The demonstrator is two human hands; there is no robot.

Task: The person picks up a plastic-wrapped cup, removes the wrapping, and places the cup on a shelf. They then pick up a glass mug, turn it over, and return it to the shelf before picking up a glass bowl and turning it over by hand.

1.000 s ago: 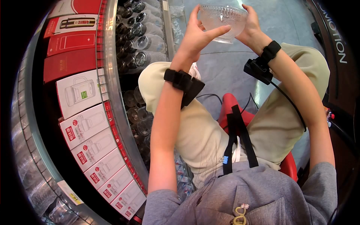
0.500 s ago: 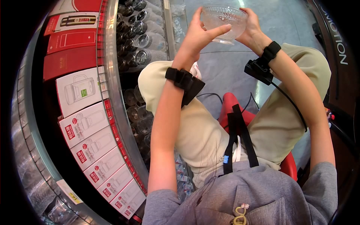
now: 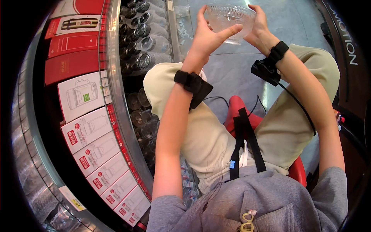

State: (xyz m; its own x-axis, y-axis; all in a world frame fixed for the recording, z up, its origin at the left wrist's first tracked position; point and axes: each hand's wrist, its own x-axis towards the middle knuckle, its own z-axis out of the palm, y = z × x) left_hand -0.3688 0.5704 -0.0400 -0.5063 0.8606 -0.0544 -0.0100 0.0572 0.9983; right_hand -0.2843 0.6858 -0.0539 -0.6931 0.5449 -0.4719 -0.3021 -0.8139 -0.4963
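Observation:
A clear patterned glass bowl (image 3: 231, 19) is held up at the top of the view, over the floor and beyond my knees. My left hand (image 3: 210, 36) grips its left side, with the thumb laid across the near wall. On the right side my right hand (image 3: 258, 28) is closed against the bowl, its fingers partly hidden behind the glass. The bowl is tilted, with its rim at the far side and its base toward me. Both wrists wear black straps with small black devices.
A shelf on the left carries red and white boxes (image 3: 82, 92). Below it stand several glass jars with dark lids (image 3: 145, 42) and stacked glassware (image 3: 148, 125). A red stool (image 3: 236, 106) is under me. A dark panel (image 3: 348, 58) with white lettering borders the right; a cable hangs from my right wrist.
The bowl has tilted slightly, its rim dropping on the left. My left hand and forearm have shifted a little to the right and turned with it; the right hand stays almost still.

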